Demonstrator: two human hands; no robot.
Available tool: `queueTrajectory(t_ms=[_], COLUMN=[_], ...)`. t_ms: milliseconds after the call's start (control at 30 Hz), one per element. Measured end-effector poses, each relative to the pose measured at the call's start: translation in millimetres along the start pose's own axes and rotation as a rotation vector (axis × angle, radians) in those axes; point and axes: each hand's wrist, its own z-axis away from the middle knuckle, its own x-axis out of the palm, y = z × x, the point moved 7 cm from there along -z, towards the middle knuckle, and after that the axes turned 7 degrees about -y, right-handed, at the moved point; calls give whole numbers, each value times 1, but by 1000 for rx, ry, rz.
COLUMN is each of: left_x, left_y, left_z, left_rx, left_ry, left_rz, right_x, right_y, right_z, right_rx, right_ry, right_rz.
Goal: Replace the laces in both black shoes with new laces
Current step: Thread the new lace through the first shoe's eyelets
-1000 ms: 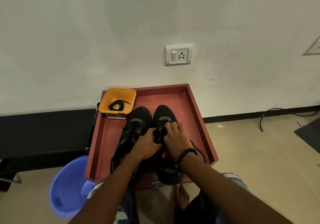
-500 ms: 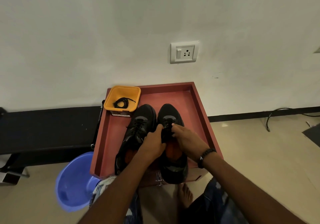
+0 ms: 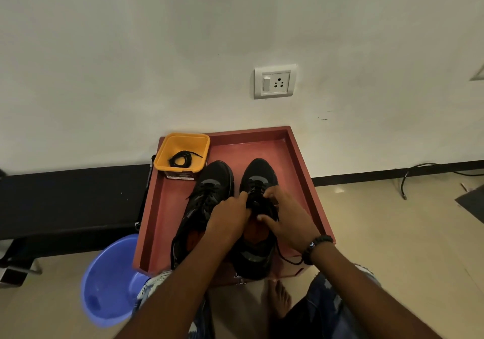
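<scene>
Two black shoes stand side by side, toes toward the wall, in a red tray [image 3: 167, 207]. The left shoe [image 3: 207, 194] is laced. My left hand [image 3: 230, 219] and my right hand [image 3: 288, 221] are over the right shoe [image 3: 259, 173], fingers curled at its laces and tongue; each seems to pinch the black lace there. A loose end of that lace [image 3: 285, 256] trails over the shoe's right side toward my wrist. A coiled black lace [image 3: 180, 158] lies in a yellow tub [image 3: 167, 153] at the tray's far left corner.
A blue plastic basin [image 3: 110, 281] sits on the floor left of the tray. A black bench [image 3: 65, 202] runs along the wall at left. A wall socket [image 3: 275, 82] is above the tray, a cable [image 3: 408, 176] lies on the floor at right, and my bare foot [image 3: 279, 299] is below the tray.
My hands have parted a little on the right shoe, the right hand moving right and back from the tongue. A loose lace end now shows at the shoe's right side.
</scene>
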Motion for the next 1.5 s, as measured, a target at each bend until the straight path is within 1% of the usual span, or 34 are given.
queueTrajectory(t_ms=[67, 133, 200, 267, 333, 433, 600, 667, 733, 800, 867, 900, 967, 1033, 1133, 1200, 1400, 1500], left_x=[1, 0, -1, -2, -2, -2, -6, -9, -8, -4, -6, -7, -12, -19, -30, -37, -37, -39], left_y=[-1, 2, 10, 18, 19, 17, 15, 9, -1, -9, -16, -20, -26, -31, -38, -42, -47, -46], left_z=[2, 4, 7, 9, 8, 7, 7, 5, 2, 2, 4, 5, 7, 6, 2, 1, 5, 6], left_rx=[4, 39, 101, 134, 140, 135, 146, 129, 102, 97, 129, 142, 153, 162, 161, 159, 155, 162], left_ry=[19, 75, 120, 146, 176, 216, 248, 237, 192, 97, 8, -33, -93, -120, -124, -95, -22, -32], left_rz=[14, -3, -48, -78, -19, 141, 279, 320, 347, 359, 387, 414, 463, 451, 337, 289, 238, 211], right_x=[6, 7, 5, 3, 2, 3, -5, -9, -9, -10, -14, -18, -26, -35, -44, -45, -46, -47], right_y=[1, -2, -5, -6, -4, 4, 10, 9, 17, 29, 37, 41, 49, 54, 49, 48, 65, 70], right_z=[3, 1, -3, -6, -8, -11, -12, -9, -6, -2, 1, 1, 0, -2, -4, -4, 6, 11], right_rx=[42, 53, 70, 90, 108, 145, 214, 181, 148, 129, 99, 82, 80, 90, 71, 66, 126, 161], right_ry=[-52, -35, -15, -32, -67, -104, 5, 42, 30, -70, -167, -183, -150, -71, -18, -8, 17, 16], right_rz=[111, 208, 241, 256, 266, 272, 148, 171, 47, -144, -158, -140, -143, -141, -76, -38, 19, -3])
